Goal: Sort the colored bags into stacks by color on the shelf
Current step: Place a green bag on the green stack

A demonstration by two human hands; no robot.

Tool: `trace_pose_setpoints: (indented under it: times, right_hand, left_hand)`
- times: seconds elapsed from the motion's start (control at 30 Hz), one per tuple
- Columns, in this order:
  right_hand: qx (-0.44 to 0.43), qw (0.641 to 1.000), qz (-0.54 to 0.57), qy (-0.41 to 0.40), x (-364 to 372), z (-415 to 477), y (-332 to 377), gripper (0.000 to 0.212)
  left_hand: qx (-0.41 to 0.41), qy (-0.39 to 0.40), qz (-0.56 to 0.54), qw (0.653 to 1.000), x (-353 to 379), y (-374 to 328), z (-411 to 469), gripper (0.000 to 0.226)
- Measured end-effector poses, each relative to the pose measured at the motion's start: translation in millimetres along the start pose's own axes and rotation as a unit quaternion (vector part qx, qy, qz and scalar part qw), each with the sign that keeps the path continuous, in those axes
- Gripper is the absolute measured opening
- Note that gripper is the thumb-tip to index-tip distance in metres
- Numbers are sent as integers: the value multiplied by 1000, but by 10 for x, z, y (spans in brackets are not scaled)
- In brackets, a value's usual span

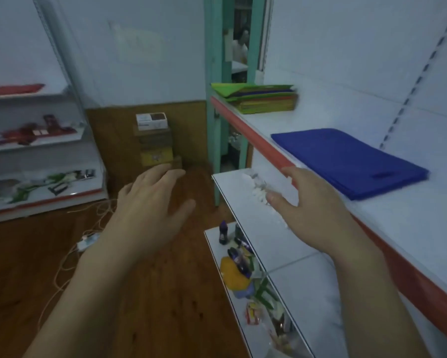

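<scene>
Two hands hold nothing: left hand (150,210) and right hand (315,210) hover, fingers loosely spread; blue bags (346,161) and a mixed stack (261,98) lie apart on the shelf (410,228)

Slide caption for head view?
Empty left hand and right hand before shelf with blue stack and mixed pile.

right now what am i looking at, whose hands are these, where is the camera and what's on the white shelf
There is no machine here. One camera worn on a person's head looks forward and down at their two bare hands. The left hand is open over the wooden floor. The right hand is open by the red-edged white shelf. Neither holds anything. On that shelf lie a flat stack of blue bags and, farther back, a mixed-colour pile of bags, green on top.
</scene>
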State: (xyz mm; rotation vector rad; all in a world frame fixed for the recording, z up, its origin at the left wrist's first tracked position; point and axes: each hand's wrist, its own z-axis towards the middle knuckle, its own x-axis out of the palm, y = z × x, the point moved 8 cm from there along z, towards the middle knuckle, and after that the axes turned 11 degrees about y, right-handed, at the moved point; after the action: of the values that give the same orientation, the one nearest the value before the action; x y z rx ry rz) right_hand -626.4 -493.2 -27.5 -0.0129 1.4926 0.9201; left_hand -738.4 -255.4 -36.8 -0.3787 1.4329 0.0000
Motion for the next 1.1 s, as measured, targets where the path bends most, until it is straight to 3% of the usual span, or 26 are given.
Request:
trace_pose_setpoints:
  times: [0.43,0.67,0.9,1.1]
  right_hand:
    - [55,998,3,5,156,2568,-228,65]
    - [120,992,-11,-32,234,3528,-478,64]
    - [193,958,62,-204,137,4486,-725,53]
    - [246,899,120,-341,-123,4987,-818,20]
  left_hand:
    - [13,10,-46,999,2,737,2686,63]
    - [109,10,-72,991,105,710,4279,59]
    - [272,10,-106,956,59,666,5896,63]
    - [351,77,-125,925,150,517,6928,66]
